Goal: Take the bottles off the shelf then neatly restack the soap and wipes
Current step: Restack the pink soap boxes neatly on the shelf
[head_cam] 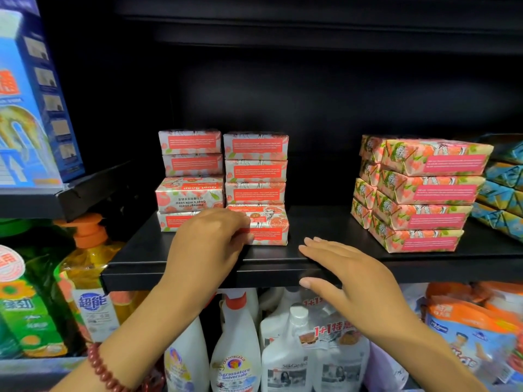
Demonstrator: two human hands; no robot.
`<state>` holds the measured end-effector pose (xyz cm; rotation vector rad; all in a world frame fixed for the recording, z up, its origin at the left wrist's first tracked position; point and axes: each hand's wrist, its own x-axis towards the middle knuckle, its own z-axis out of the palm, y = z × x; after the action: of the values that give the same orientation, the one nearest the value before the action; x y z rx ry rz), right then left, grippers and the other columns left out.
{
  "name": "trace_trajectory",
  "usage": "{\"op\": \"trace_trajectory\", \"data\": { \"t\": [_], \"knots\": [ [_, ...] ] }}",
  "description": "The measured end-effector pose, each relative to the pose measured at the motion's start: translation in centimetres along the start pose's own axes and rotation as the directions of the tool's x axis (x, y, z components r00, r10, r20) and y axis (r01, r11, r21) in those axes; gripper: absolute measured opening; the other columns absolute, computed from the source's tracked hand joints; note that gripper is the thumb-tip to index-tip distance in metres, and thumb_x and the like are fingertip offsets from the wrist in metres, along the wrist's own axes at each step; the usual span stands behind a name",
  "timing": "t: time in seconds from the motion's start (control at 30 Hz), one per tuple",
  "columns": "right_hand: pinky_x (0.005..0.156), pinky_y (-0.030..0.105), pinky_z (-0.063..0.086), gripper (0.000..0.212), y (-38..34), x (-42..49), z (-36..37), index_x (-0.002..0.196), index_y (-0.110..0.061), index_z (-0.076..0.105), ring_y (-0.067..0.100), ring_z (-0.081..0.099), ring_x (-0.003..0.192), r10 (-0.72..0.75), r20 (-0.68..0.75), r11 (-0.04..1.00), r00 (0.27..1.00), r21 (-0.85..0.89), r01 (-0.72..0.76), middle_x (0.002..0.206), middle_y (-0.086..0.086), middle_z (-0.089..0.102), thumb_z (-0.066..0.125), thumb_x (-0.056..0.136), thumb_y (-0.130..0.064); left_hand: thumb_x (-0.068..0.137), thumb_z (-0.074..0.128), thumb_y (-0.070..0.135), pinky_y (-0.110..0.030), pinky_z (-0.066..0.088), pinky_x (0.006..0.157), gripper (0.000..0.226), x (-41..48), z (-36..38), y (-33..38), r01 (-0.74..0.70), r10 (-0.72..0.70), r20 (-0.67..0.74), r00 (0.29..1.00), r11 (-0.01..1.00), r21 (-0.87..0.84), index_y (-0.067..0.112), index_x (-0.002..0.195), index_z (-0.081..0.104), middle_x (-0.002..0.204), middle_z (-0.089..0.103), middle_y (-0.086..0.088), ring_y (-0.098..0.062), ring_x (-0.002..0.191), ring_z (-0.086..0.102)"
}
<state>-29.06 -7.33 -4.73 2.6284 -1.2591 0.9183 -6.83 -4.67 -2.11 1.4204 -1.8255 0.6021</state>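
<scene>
We are gripping with our left hand [209, 236] the left end of the bottom soap bar [271, 230], its length running left to right on the shelf [325, 222], while our right hand [334, 264] is resting flat, fingers straight, just right and nearer.

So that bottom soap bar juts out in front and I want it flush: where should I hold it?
Probably by its two short ends, coming from the front. The bottom bar carries three bars, so top and underside are blocked. The left hand curls at its left end; the right end faces bare shelf, free for the right hand.
</scene>
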Motion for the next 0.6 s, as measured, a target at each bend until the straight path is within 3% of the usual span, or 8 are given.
{"op": "trace_trajectory", "data": {
  "t": [0.23, 0.3, 0.37, 0.47, 0.6],
  "knots": [
    [0.085, 0.018, 0.039, 0.051, -0.1, 0.1, -0.1, 0.113, -0.025, 0.068, 0.007, 0.061, 0.106, -0.035, -0.043, 0.998, 0.998, -0.051, 0.032, 0.117, -0.009, 0.066, 0.043, 0.079, -0.054, 0.065, 0.084, 0.003, -0.03, 0.054, 0.061, 0.02, 0.5, 0.6, -0.2, 0.039, -0.039, 0.021, 0.999, 0.999, -0.008, 0.01, 0.081, 0.074, 0.076, 0.073, -0.003, -0.024, 0.067, 0.069],
    [0.095, 0.013, 0.028, 0.055, -0.1, 0.1, -0.4, 0.121, -0.03, 0.062, -0.004, 0.045, 0.116, -0.026, 0.002, 1.0, 1.0, 0.004, 0.026, 0.128, -0.017, 0.055, 0.044, 0.078, -0.058, 0.065, 0.085, 0.005, -0.031, 0.054, 0.061, 0.021, 0.5, 0.6, -0.2, 0.034, -0.034, 0.026, 0.999, 0.999, -0.003, 0.01, 0.082, 0.074, 0.078, 0.073, -0.004, -0.024, 0.07, 0.068],
    [0.094, -0.001, 0.01, 0.057, 0.1, 0.2, -0.8, 0.13, -0.038, 0.05, -0.013, 0.026, 0.121, -0.018, 0.085, 0.998, 0.996, 0.064, 0.013, 0.132, -0.029, 0.036, 0.045, 0.079, -0.062, 0.068, 0.085, 0.011, -0.032, 0.055, 0.068, 0.023, 0.0, 0.3, -0.3, 0.019, -0.02, 0.014, 1.0, 1.0, 0.017, 0.01, 0.088, 0.074, 0.086, 0.073, -0.004, -0.025, 0.079, 0.069],
    [0.092, -0.003, 0.023, 0.045, -0.2, 1.1, -1.5, 0.123, -0.031, 0.06, -0.012, 0.04, 0.116, -0.009, -0.007, 0.982, 1.0, 0.19, 0.01, 0.121, -0.027, 0.048, 0.061, 0.083, -0.051, 0.082, 0.072, 0.03, -0.027, 0.049, 0.082, 0.029, -1.8, -1.0, -1.1, 0.048, -0.047, -0.06, 0.997, 0.999, 0.015, 0.012, 0.104, 0.07, 0.102, 0.071, -0.002, -0.02, 0.096, 0.066],
    [0.095, 0.008, 0.038, 0.036, -2.7, 4.2, -1.8, 0.117, -0.023, 0.064, -0.004, 0.05, 0.111, -0.084, -0.189, 0.953, 0.978, 0.271, 0.134, 0.117, -0.017, 0.06, 0.065, 0.083, -0.035, 0.088, 0.054, 0.038, -0.015, 0.039, 0.082, 0.034, -5.4, -2.4, -3.2, 0.138, -0.144, -0.165, 0.976, 0.989, -0.046, 0.011, 0.1, 0.071, 0.095, 0.07, 0.002, -0.009, 0.093, 0.057]
  ]
}}
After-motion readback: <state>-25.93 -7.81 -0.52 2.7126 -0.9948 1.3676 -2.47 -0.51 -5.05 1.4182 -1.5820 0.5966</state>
